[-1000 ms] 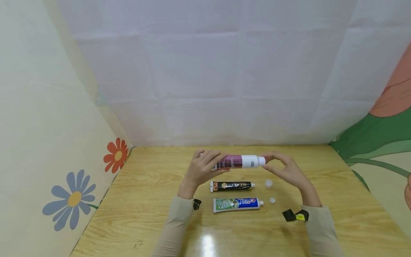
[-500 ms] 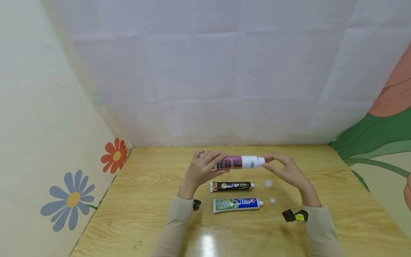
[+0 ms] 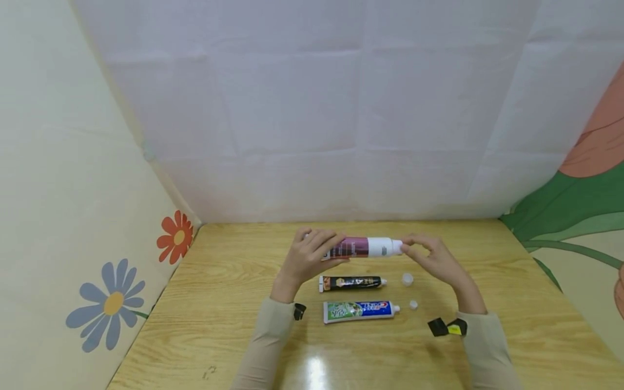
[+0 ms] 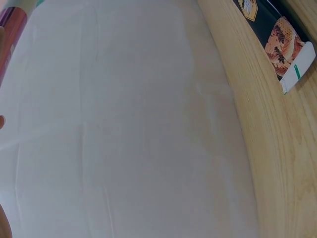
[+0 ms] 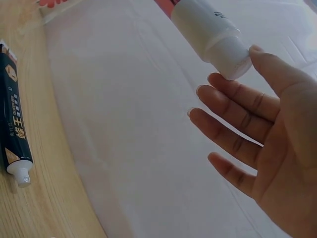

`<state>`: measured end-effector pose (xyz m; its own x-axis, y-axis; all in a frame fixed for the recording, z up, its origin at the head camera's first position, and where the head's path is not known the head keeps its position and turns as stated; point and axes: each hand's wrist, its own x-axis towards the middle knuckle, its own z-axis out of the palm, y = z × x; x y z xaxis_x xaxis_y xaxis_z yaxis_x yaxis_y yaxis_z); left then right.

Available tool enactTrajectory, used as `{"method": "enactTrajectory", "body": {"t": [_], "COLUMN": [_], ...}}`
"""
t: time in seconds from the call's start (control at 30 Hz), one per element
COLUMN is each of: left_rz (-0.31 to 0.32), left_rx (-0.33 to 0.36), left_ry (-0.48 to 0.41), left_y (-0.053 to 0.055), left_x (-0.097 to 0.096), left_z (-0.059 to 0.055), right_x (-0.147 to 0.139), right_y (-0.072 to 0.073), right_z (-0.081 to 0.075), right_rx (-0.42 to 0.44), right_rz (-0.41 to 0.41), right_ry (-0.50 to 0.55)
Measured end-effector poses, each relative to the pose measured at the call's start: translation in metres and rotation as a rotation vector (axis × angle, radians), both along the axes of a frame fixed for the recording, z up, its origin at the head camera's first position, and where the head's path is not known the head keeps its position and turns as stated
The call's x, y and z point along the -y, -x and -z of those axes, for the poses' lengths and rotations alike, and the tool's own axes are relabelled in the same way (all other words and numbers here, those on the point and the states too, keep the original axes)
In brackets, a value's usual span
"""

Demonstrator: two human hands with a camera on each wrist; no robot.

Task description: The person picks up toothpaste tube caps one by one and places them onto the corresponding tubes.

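Note:
My left hand (image 3: 308, 259) grips a purple and white toothpaste tube (image 3: 355, 247) around its tail half, holding it level above the table. At the tube's right end is a white cap (image 5: 232, 57), which my right hand (image 3: 437, 262) pinches between thumb and index finger; the other fingers are spread apart from it. Below the held tube, a black toothpaste tube (image 3: 355, 282) without its cap lies on the table. Nearer still lies a green and blue toothpaste tube (image 3: 359, 311), its nozzle bare too. In the left wrist view only bits of fingers show at the left edge.
Two loose caps rest on the wooden table (image 3: 219, 325): a larger clear-white cap (image 3: 407, 279) beside the black tube's nozzle and a small white cap (image 3: 413, 304) beside the green and blue one. A white cloth backdrop (image 3: 302, 119) rises behind the table.
My right fingers have shifted slightly around the white cap, with the thumb and index finger now bent differently on it. The left hand and the held tube stay almost still.

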<state>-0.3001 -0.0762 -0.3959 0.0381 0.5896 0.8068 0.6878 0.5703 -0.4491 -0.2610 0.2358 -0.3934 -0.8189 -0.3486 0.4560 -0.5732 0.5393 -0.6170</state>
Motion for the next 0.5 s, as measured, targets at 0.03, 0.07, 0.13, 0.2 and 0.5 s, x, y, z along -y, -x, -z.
{"method": "enactTrajectory", "body": {"t": [0.03, 0.07, 0.13, 0.2, 0.5], "left_rz": [0.004, 0.005, 0.008, 0.013, 0.007], "left_rx": [-0.002, -0.002, -0.004, -0.01, -0.003], "left_ry": [-0.002, -0.004, -0.006, -0.009, -0.004], "left_y": [0.0, 0.0, 0.0, 0.0, -0.002], "left_x": [0.0, 0.0, -0.001, -0.001, -0.002], "left_z": [0.0, 0.0, 0.0, 0.0, -0.002], "right_x": [0.0, 0.0, 0.0, -0.001, 0.006], "right_y": [0.0, 0.0, 0.0, 0.0, -0.009], "right_z": [0.0, 0.0, -0.001, -0.001, -0.014], "right_rx": [0.003, 0.006, 0.01, 0.006, -0.035], "right_rz": [0.001, 0.003, 0.004, 0.002, -0.085], "right_ry": [-0.005, -0.009, -0.019, -0.025, 0.004]}}
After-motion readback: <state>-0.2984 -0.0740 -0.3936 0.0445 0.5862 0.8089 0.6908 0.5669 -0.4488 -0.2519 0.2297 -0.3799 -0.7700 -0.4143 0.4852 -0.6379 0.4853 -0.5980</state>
